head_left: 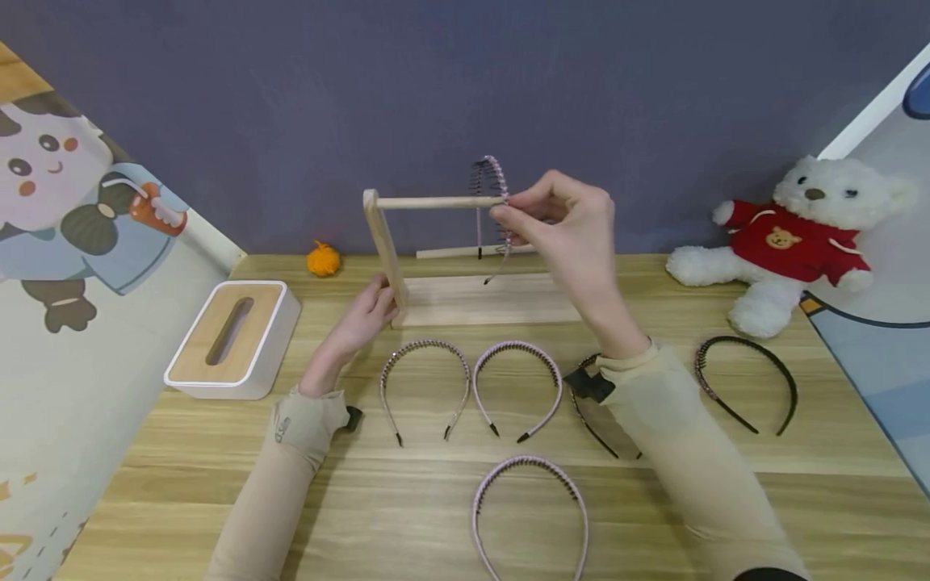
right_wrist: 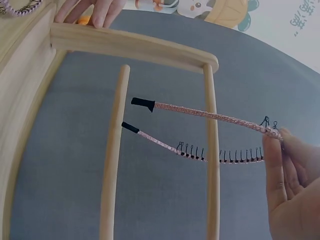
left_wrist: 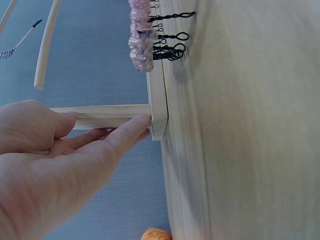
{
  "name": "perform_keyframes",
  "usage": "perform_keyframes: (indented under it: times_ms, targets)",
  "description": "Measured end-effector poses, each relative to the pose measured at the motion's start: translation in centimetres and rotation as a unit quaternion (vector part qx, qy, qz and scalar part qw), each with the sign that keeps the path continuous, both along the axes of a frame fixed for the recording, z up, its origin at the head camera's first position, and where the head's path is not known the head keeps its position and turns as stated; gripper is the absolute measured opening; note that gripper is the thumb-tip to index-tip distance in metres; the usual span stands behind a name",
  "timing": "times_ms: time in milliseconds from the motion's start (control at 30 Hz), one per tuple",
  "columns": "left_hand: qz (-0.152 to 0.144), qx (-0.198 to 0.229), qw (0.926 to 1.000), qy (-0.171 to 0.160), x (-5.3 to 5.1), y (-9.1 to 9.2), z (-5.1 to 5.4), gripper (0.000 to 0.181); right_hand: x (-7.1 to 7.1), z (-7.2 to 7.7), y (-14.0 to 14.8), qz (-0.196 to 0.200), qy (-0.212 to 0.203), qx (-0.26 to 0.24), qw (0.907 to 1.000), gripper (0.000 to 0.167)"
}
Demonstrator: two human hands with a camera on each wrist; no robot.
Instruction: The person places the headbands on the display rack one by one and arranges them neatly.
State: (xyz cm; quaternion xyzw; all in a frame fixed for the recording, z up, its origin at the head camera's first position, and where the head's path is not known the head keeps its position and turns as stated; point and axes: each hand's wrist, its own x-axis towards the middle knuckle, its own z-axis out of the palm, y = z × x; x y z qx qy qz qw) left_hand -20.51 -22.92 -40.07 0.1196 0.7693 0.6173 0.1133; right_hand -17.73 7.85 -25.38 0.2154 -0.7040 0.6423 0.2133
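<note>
My right hand (head_left: 570, 222) pinches a pink beaded headband (head_left: 496, 173) between thumb and fingers. The headband straddles the upper rod (right_wrist: 212, 175) of a wooden rack (head_left: 381, 242), one arm passing on each side of it. Its black-tipped ends point toward the lower rod (right_wrist: 115, 145). My left hand (head_left: 366, 316) holds the rack's left upright near the base, with thumb and fingers on either side of the wood (left_wrist: 110, 112). Several headbands lie in front of the rack, including a beaded one (head_left: 425, 344), a lilac one (head_left: 517, 345) and another lilac one (head_left: 530, 460).
A dark headband (head_left: 748, 340) lies at the right, below a white teddy bear (head_left: 781, 234) in a red top. Another headband (head_left: 596, 436) is partly hidden by my right sleeve. A tissue box (head_left: 232, 339) and an orange ball-like toy (head_left: 323, 259) stand at the left.
</note>
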Motion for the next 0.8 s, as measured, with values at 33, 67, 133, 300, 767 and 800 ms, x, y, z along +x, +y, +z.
perform_keyframes:
  times_ms: [33,67,133,300,767,800]
  targets:
    - [0.0,0.001,1.0,0.001,0.0,0.0,0.0,0.048,-0.1,0.0,-0.3,0.004,-0.005,-0.002,1.0,0.012]
    - [0.001,0.002,1.0,0.002,0.0,0.0,0.0,0.048,-0.2,0.0,-0.5,0.008,-0.008,-0.004,0.9999,0.012]
    - [0.001,0.004,1.0,0.003,-0.1,-0.1,-0.1,0.048,-0.3,0.0,-1.0,0.014,-0.013,-0.003,0.9998,0.012]
    - [-0.001,0.007,1.0,0.002,-0.1,-0.1,-0.2,0.047,-0.7,0.0,-2.2,0.025,-0.011,0.002,0.9996,0.011]
    - [0.013,-0.003,0.9999,0.003,-0.2,0.1,-0.3,0.045,-1.7,-0.4,-6.0,0.043,0.038,0.017,0.9982,0.011]
    - [0.013,-0.004,0.9999,0.004,-0.2,0.1,-0.3,0.046,-1.8,-0.4,-6.3,0.044,0.041,0.017,0.9981,0.011]
